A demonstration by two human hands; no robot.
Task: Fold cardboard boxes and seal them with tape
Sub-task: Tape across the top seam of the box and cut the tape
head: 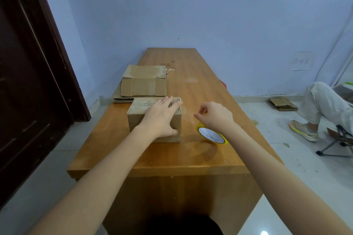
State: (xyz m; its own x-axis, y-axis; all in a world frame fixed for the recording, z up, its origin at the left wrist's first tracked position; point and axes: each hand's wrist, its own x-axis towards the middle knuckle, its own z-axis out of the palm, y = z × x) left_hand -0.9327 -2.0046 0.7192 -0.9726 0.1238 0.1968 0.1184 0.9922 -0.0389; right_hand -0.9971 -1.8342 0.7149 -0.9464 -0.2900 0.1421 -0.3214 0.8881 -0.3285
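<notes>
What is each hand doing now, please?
Left hand: open, pressing flat on the cardboard box.
Right hand: fingers pinching the tape roll.

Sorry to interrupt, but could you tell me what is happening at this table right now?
A person is taping up a small cardboard box on a wooden table. The left hand lies flat on top of the box, holding it down. The right hand holds a yellow tape roll beside the box, and clear tape seems to stretch from it to the box's edge. More boxes, one folded and others flat, lie farther back.
</notes>
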